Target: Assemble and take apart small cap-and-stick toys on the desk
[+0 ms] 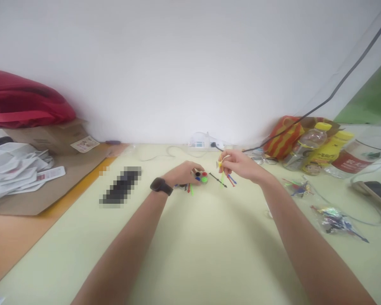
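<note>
My left hand (pixel 184 173), with a dark watch on its wrist, has its fingers and thumb around the left side of a small cluster of round coloured pieces (pixel 204 180). Black, red, blue and green tops show in the cluster. Raised just to the right, my right hand (pixel 236 164) pinches a small yellow piece (pixel 220 164) between thumb and fingertips. Below it lie thin arrow-shaped sticks: a black one (pixel 218 180), a red one (pixel 230 181), plus blue and green ones. More coloured sticks (pixel 189 188) stick out under my left hand, partly hidden.
Clear bags of coloured parts (pixel 338 222) lie at the right, near a phone (pixel 379 195). Bottles (pixel 328 152) and a striped bag (pixel 282 137) stand behind. A pixelated dark object (pixel 120 186) is at left, beside cardboard (pixel 25 197) with white packets. A cable (pixel 333 91) crosses the wall.
</note>
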Available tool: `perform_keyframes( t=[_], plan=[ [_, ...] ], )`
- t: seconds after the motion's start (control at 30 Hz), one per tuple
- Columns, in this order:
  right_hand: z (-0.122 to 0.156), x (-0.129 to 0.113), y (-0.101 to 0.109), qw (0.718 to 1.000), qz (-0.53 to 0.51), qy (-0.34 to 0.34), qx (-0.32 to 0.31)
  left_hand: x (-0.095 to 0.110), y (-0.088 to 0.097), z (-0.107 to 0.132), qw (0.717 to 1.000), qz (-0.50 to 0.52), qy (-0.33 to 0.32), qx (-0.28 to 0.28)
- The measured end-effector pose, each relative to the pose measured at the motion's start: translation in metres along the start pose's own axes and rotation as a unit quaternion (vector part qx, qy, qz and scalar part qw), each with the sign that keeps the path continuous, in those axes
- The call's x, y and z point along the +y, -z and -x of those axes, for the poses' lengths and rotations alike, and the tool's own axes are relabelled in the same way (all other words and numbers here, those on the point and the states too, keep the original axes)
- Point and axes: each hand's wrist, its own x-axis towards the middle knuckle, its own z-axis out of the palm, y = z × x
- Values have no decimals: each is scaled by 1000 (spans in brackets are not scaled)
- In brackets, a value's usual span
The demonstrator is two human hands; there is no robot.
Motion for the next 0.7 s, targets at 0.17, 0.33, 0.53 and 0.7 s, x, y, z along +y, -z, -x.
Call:
perform_keyframes(
  t=[0.17,0.33,0.53,0.7],
  plan=[
    [1,6,1,1000,-17,-2,3,1,1,2,1000,12,-1,15],
    [-4,6,-8,998,-55,9,14,32,4,3,988,116,-62,80],
    [-5,-2,-26,995,-101,7,20,64,0,2,952,266,-117,95],
    [-3,-11,-36,997,-55,-33,35,60,-3,4,956,263,-107,80]
  ],
)
